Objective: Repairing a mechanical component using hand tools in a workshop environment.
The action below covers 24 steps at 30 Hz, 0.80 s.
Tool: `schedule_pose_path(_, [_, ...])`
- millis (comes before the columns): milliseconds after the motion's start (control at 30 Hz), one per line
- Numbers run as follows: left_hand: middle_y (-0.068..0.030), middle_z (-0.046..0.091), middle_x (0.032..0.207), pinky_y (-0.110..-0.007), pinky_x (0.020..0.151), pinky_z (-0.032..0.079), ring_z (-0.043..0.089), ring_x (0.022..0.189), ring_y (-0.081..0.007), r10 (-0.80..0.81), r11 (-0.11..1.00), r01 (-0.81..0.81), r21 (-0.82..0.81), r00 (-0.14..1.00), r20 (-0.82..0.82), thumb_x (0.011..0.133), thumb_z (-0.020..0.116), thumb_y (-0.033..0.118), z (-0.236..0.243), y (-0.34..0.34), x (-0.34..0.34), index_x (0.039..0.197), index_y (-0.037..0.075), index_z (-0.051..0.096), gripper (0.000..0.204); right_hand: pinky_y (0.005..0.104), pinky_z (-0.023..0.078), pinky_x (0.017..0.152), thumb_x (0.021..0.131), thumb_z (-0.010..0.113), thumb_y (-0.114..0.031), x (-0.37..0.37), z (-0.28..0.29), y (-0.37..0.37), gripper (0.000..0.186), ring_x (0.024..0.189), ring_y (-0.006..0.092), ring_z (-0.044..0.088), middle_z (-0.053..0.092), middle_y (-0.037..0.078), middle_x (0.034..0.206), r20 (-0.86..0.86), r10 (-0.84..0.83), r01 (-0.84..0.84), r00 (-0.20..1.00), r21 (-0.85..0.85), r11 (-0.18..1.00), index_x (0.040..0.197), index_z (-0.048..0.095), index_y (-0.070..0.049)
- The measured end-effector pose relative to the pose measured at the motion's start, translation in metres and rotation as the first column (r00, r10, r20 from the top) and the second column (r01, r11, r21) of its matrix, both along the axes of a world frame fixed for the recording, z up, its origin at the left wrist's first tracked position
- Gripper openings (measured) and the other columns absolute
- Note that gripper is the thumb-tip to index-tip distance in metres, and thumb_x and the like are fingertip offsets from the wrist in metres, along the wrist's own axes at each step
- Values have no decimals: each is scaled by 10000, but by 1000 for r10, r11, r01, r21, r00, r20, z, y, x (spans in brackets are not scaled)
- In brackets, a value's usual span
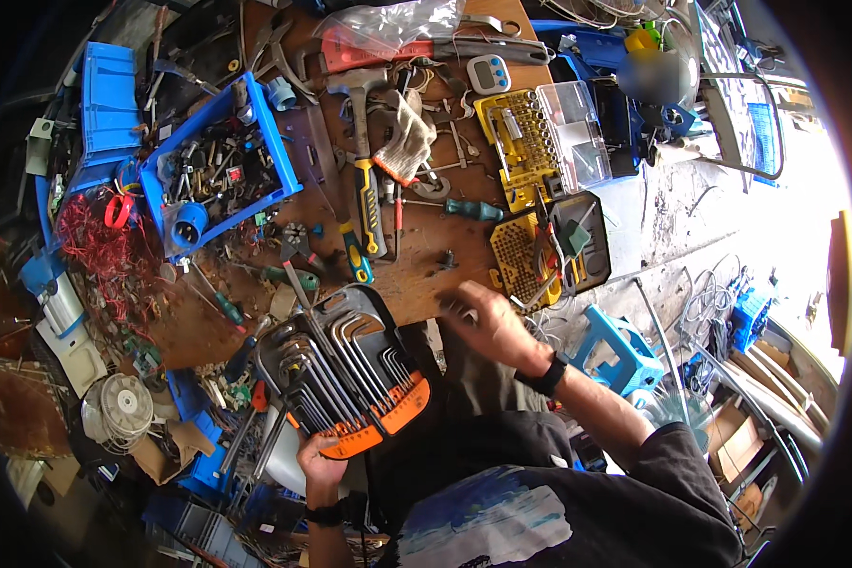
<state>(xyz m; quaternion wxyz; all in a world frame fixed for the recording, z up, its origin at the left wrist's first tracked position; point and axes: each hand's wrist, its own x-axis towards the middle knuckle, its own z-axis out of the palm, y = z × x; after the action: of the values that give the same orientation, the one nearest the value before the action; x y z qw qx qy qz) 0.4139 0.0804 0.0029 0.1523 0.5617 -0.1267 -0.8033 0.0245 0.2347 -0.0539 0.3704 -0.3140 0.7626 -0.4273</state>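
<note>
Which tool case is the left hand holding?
The black-and-orange hex key case, gripped at its lower edge by the left hand. The upper yellow case and lower yellow case lie away from that hand.

From the right hand (498,327), a bare patch of brown wooden tabletop (415,295) opens toward ten o'clock, ending at a yellow-and-black-handled steel hammer (370,208). A small dark part (448,258) interrupts eleven, a teal-handled screwdriver (475,209) crosses twelve, an open yellow-and-black plastic bit case (509,232) blocks one.

Hex-key set (348,377) — unfolded, orange-edged
</note>
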Motion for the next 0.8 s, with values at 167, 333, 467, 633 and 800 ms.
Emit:
schedule_pose_path(167, [-140, 615, 1465, -609, 1121, 516, 618, 1321, -396, 86, 991, -88, -105, 996, -24, 697, 465, -77, 29, 7, -12, 1542, 139, 498, 873, 459, 585, 778, 958, 691, -156, -28, -27, -31, 195, 891, 403, 726, 744, 200, 956, -90, -55, 65, 994, 113, 992, 1078, 682, -3])
schedule_pose_path(333, [-147, 617, 1461, -614, 1110, 525, 629, 1305, -400, 107, 984, -114, -135, 993, -54, 713, 427, -76, 39, 12, -8, 1553, 139, 490, 870, 491, 593, 762, 936, 715, -223, -32, -68, -91, 232, 850, 424, 725, 745, 215, 927, -124, -140, 166, 982, 232, 958, 1022, 648, -18])
schedule_pose_path(467, [-157, 617, 1456, -614, 1119, 519, 637, 1291, -413, 184, 976, -184, -120, 983, -14, 724, 415, -77, 40, 16, -9, 1537, 135, 511, 846, 486, 591, 748, 927, 733, -268, -32, -77, -115, 283, 831, 414, 728, 751, 216, 917, -197, -99, 157, 975, 302, 940, 1023, 636, -20])
schedule_pose_path(633, [-172, 612, 1462, -649, 1107, 510, 642, 1282, -435, 378, 918, -377, 127, 926, 16, 731, 433, -64, 37, 16, 0, 1572, 200, 471, 882, 441, 593, 716, 883, 787, -277, -34, -69, -105, 314, 760, 356, 745, 753, 198, 819, -77, -142, 152, 987, 160, 975, 951, 675, 9])
schedule_pose_path(800, [-176, 621, 1452, -631, 1107, 515, 644, 1284, -428, 178, 982, -177, -59, 984, 9, 734, 454, -44, 28, 14, -1, 1584, 161, 446, 874, 331, 578, 644, 875, 748, -117, -41, -39, -59, 208, 682, 155, 740, 755, 114, 761, 300, -150, 125, 942, 101, 987, 983, 687, 51])
